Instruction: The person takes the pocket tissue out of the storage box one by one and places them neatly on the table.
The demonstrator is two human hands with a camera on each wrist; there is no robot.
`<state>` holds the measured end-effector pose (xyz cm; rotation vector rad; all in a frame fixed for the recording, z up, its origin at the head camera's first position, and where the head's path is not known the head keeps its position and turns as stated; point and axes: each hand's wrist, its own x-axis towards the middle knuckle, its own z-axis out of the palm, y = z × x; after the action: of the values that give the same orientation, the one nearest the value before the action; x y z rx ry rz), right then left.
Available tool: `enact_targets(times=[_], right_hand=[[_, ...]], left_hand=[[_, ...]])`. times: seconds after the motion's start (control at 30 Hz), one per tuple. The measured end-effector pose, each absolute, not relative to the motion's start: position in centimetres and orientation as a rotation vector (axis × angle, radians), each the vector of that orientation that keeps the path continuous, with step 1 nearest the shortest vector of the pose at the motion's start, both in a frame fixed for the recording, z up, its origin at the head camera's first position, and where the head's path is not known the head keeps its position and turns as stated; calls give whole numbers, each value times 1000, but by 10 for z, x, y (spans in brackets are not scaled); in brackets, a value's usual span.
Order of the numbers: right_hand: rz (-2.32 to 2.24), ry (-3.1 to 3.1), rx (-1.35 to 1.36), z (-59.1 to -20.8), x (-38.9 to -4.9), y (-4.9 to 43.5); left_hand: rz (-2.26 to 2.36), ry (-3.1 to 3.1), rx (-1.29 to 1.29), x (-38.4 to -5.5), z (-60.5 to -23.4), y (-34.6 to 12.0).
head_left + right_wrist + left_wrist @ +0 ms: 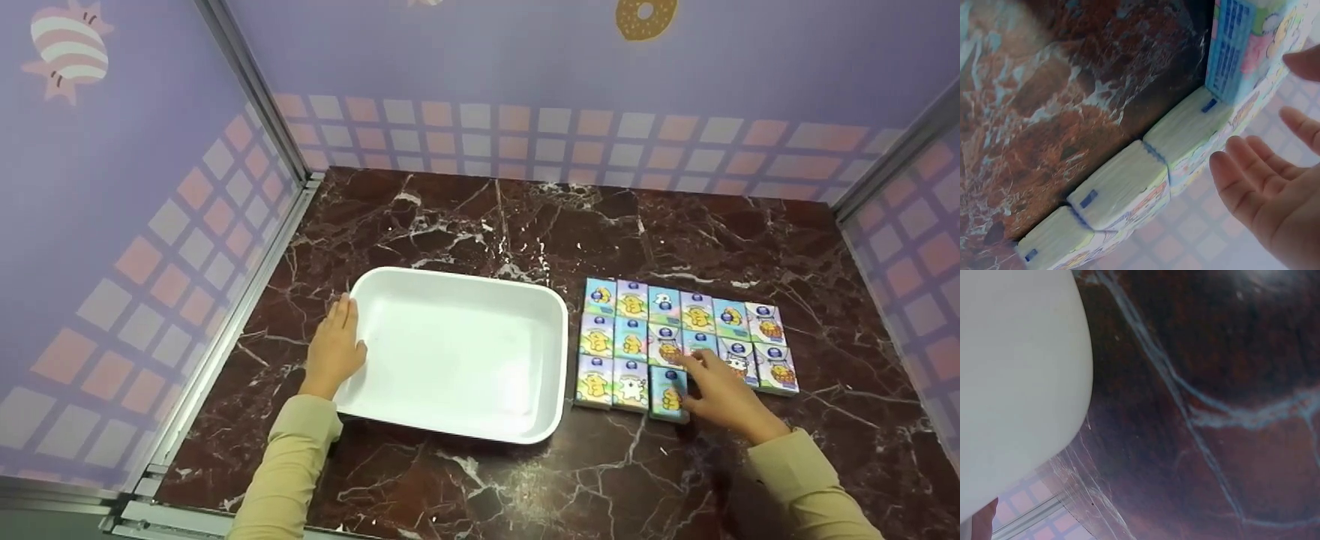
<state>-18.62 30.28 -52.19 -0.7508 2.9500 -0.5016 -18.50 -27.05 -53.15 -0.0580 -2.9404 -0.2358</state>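
A white rectangular tray (450, 352) lies on the left side of the table. My left hand (335, 352) rests along its left rim, fingers fairly straight and thumb over the edge. In the left wrist view the tray's wall (1022, 371) hides most of that hand. To the tray's right, small cartoon-printed tissue packs (632, 339) lie close together in three rows. My right hand (724, 394) is over the right part of this group, beside a blue tissue pack (667, 394) at the front row's end. In the right wrist view its fingers (1247, 180) are spread and relaxed, apart from the packs.
The table (480, 480) has a dark red marbled top with white veins. Lilac panels (465, 52) with pink and white checks stand along the back and both sides. A metal rail (225, 337) runs along the left edge.
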Motion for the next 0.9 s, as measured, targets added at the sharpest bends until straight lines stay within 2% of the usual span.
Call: enact_targets(times=[0.57,0.9], right_hand=[[-494,2776,-681,-521,-187,304],[-375,2818,-699,-499,-202,292]], left_hand=[[-297,-3001,-40,-186,-530,-271],[-278,-3082,-45,-187,-517,-269]])
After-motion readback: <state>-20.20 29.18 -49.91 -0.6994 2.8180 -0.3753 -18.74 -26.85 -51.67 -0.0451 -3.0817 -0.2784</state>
